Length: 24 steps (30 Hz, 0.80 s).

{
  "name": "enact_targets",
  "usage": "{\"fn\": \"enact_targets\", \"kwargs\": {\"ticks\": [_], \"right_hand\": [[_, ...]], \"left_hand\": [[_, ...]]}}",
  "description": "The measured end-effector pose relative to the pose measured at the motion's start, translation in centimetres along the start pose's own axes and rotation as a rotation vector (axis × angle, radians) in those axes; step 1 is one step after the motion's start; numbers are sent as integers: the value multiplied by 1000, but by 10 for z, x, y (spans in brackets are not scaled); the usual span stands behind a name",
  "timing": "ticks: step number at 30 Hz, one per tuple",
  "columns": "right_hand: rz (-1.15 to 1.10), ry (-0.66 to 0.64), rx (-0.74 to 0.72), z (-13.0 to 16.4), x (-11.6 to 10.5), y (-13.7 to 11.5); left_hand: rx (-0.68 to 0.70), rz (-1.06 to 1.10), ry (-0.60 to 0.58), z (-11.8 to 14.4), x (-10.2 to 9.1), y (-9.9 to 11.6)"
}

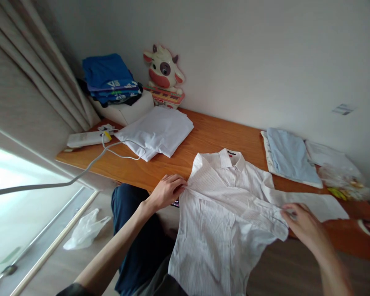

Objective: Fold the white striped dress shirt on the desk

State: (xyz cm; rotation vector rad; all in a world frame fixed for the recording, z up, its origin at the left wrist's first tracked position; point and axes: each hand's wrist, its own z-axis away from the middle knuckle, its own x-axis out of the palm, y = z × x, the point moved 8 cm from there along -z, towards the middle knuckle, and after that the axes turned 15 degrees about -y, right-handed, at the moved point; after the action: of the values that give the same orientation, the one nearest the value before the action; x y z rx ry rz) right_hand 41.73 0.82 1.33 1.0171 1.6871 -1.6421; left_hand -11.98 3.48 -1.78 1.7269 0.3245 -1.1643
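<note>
A white striped button-up shirt (203, 230) lies front side up, its collar on the wooden table (216, 127) and its lower part hanging over the front edge toward my lap. One sleeve is laid across the chest. My left hand (169, 190) pinches the fabric at the shirt's left side, near the armpit. At the cuff of the crossed sleeve, my right hand (302, 222) has its fingers closed on the cloth, slightly blurred. The other sleeve stretches out to the right on the table, partly behind my right hand.
Folded white cloth (157, 129) lies at the left, crossed by a white cable (89, 166). Behind are blue folded clothes (111, 78) on a white box and a cow toy keyboard (165, 76). At right sit light-blue folded clothes (291, 154) and a clear plastic bag (342, 179).
</note>
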Motion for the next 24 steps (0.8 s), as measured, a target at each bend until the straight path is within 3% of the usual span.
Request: {"fn": "enact_targets", "kwargs": {"ticks": [4,8,11,13,15,19,24], "right_hand": [[-57,-228,-160,-42,44,-81],[-174,-454,-356,-83,139,-191],[-124,-561,-374,-115,207,-243],[-113,-616,-367,-133,238,-264],[-139,-655,-381,-146,255,-277],[-267,-688,-407,-160,264,-286],[-297,-747,-378,-165,274,-283]], "left_hand": [[-32,-14,-31,-2,-4,3],[-65,-72,2,-9,5,3],[-111,-113,59,-9,13,1],[-106,-74,74,-5,19,3],[-70,-13,80,1,24,7],[-48,63,139,11,28,12],[-186,45,231,5,35,6]]}}
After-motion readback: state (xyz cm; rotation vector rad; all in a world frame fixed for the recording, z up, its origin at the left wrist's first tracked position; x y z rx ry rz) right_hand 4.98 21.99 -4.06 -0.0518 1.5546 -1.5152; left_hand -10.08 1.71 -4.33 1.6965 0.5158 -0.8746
